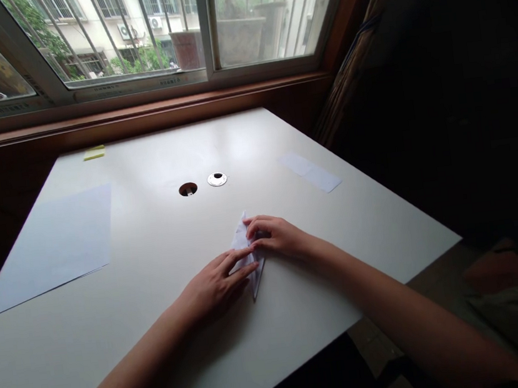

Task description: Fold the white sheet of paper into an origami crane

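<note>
A small piece of white paper (240, 239), folded into a narrow pointed diamond, lies on the white table between my hands. Its far tip rises just past my right fingers and its near tip points toward me. My left hand (217, 281) holds the paper's left side, index finger and thumb stretched across it. From the right, my right hand (273, 236) has its fingers bent and closed on the paper's upper right part, close to the left index fingertip. The middle of the folds is partly hidden under the fingers.
On the white table (172, 330), large white sheets (56, 238) lie at left and a creased paper strip (310, 172) at right. A yellow-edged pad (94, 152) is near the back edge. A cable hole (188, 189) sits beside its round cover (217, 179). The window (126, 34) is behind.
</note>
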`<state>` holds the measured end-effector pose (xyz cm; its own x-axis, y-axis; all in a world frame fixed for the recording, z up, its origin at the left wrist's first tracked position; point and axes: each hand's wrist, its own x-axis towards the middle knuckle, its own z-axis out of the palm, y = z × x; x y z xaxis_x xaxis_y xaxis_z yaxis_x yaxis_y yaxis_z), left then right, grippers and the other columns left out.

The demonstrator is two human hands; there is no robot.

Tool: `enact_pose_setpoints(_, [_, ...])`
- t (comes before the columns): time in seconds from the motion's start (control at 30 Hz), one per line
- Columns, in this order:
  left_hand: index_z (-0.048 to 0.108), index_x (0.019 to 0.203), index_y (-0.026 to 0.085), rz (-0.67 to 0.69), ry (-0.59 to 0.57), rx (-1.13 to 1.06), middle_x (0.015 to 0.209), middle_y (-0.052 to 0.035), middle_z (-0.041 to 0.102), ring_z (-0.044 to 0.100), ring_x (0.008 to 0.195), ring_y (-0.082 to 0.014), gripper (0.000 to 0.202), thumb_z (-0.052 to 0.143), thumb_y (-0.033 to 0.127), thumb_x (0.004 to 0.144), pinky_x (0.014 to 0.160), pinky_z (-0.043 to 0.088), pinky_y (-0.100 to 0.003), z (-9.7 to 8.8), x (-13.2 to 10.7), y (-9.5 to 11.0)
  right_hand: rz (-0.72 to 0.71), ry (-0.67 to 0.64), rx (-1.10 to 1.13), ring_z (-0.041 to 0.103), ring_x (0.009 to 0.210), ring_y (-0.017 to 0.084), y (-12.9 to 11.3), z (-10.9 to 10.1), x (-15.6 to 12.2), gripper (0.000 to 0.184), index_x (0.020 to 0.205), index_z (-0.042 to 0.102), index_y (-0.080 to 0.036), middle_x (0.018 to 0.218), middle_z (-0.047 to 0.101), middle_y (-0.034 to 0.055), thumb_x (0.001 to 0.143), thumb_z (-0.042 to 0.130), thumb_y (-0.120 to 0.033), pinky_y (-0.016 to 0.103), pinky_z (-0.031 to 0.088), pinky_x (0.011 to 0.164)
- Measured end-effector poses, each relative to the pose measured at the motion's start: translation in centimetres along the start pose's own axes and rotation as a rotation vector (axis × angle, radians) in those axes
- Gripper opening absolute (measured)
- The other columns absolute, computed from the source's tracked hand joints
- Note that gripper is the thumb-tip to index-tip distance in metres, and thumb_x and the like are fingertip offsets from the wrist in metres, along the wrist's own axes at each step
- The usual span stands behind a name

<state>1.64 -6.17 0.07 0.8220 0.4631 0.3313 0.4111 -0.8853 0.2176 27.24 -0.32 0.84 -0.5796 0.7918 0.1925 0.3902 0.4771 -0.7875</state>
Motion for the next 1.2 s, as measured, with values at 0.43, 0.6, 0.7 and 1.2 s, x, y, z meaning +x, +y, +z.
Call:
enact_pose_setpoints(0.43, [0.048, 0.144, 0.028, -0.189, 0.020, 0.028, 0.137, -0.0099, 0.054, 0.061, 0.117, -0.0204, 0.055, 0.042, 0.004, 0.094, 0.097, 0.056, -0.035, -0.4, -0.6, -1.6, -0.033, 0.134, -0.112, 0.061, 0.103, 0.021, 1.0, 0.8, 3.0, 0.007, 0.093, 0.071, -0.023, 0.103, 0.068, 0.0051, 0.087, 0.072, -0.025, 0.037, 0.046, 0.097])
enact_pose_setpoints(0.6, [0.050, 0.144, 0.026, -0.169, -0.001, -0.011, 0.140, -0.0099, 0.053, 0.058, 0.120, -0.0221, 0.055, 0.041, 0.005, 0.094, 0.102, 0.054, -0.038, -0.7, -0.6, -1.6, 0.069, 0.019, -0.248, 0.054, 0.108, 0.024, 0.4, 0.7, 4.5, 0.007, 0.091, 0.075, -0.025, 0.105, 0.065, 0.0057, 0.088, 0.071, -0.028, 0.041, 0.039, 0.103])
enact_pose_setpoints(0.7, [0.050, 0.144, 0.028, -0.192, -0.004, -0.040, 0.141, -0.0089, 0.053, 0.056, 0.123, -0.0221, 0.052, 0.041, 0.009, 0.097, 0.104, 0.052, -0.038, -0.8, -0.6, -1.6, 0.166, -0.016, -0.265, 0.048, 0.113, 0.027, -0.4, 0.7, 4.9, 0.010, 0.092, 0.075, -0.026, 0.110, 0.062, 0.0051, 0.088, 0.070, -0.034, 0.044, 0.038, 0.103])
enact_pose_setpoints(1.2, [0.046, 0.145, 0.014, -0.029, -0.036, 0.125, 0.135, -0.0159, 0.058, 0.056, 0.122, -0.0250, 0.053, 0.040, 0.005, 0.093, 0.103, 0.055, -0.042, -1.1, -0.2, -1.4, 0.085, 0.073, -0.342, 0.050, 0.108, 0.025, -0.1, 1.6, 4.4, 0.012, 0.094, 0.068, -0.024, 0.111, 0.058, 0.0063, 0.087, 0.070, -0.034, 0.044, 0.041, 0.100])
